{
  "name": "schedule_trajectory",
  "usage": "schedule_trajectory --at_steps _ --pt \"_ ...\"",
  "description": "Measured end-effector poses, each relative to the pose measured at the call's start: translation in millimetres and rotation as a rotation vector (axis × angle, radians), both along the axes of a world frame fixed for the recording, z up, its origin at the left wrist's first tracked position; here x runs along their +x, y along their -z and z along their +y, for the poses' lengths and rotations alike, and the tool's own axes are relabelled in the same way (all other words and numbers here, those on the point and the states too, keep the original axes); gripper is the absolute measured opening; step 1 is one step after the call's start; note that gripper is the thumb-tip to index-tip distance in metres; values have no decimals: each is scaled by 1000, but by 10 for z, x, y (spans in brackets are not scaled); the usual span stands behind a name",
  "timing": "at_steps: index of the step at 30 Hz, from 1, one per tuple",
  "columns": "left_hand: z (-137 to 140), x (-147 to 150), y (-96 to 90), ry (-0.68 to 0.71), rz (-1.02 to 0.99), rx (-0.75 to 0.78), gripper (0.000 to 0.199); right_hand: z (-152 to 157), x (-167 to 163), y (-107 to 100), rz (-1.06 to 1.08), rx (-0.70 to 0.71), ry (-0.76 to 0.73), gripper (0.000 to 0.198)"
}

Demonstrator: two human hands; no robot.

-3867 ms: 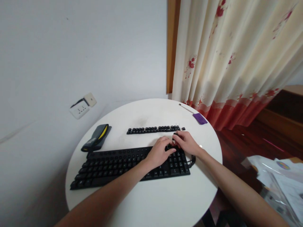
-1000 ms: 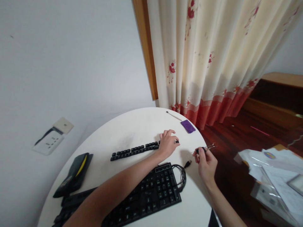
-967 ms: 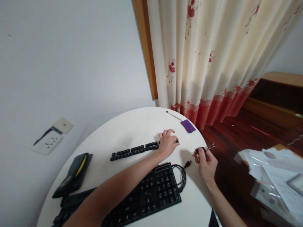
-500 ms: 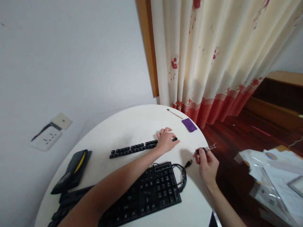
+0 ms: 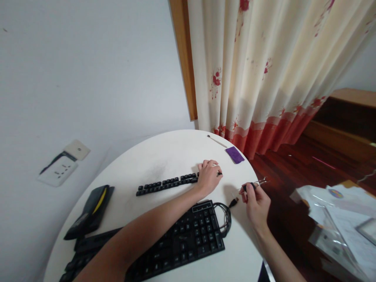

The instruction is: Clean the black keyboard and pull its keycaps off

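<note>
My left hand (image 5: 208, 178) reaches over the table at the right end of two rows of loose black keycaps (image 5: 164, 185). A small black keycap (image 5: 219, 173) sits between its thumb and a finger; the other fingers curl over the tabletop. My right hand (image 5: 257, 205) is above the table's right edge, closed around the black handle of a wire keycap puller (image 5: 249, 187) with metal prongs pointing right. Below both hands lies a black keyboard (image 5: 182, 243), partly hidden by my left forearm. Its coiled cable (image 5: 227, 221) ends in a USB plug (image 5: 234, 202) near my right hand.
On the white round table (image 5: 176, 147) are a thin brush (image 5: 217, 141) and a purple cloth (image 5: 235, 155) near the back edge. A black device with a yellow stripe (image 5: 89, 211) stands at left. Papers and plastic bags (image 5: 337, 223) lie at right.
My left hand has shifted slightly to the right and down with the black keycap, uncovering a bit more of the keycap rows. My right hand has barely moved.
</note>
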State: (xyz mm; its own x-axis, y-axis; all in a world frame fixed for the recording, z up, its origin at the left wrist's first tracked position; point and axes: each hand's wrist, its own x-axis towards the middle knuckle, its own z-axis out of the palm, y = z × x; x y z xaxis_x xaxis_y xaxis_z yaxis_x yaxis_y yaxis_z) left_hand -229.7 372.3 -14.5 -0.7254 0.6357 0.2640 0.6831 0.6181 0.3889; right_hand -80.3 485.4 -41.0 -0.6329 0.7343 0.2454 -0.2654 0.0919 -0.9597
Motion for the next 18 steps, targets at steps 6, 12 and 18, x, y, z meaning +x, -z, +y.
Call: schedule_trajectory --at_steps 6,12,18 --pt "-7 -17 14 18 -64 15 12 10 -6 36 -12 6 12 32" --pt "-48 -40 -8 10 -77 -12 41 2 -5 1 -11 -13 7 31" --pt "-204 -47 -70 25 83 -102 43 15 -2 22 -24 4 6 31"
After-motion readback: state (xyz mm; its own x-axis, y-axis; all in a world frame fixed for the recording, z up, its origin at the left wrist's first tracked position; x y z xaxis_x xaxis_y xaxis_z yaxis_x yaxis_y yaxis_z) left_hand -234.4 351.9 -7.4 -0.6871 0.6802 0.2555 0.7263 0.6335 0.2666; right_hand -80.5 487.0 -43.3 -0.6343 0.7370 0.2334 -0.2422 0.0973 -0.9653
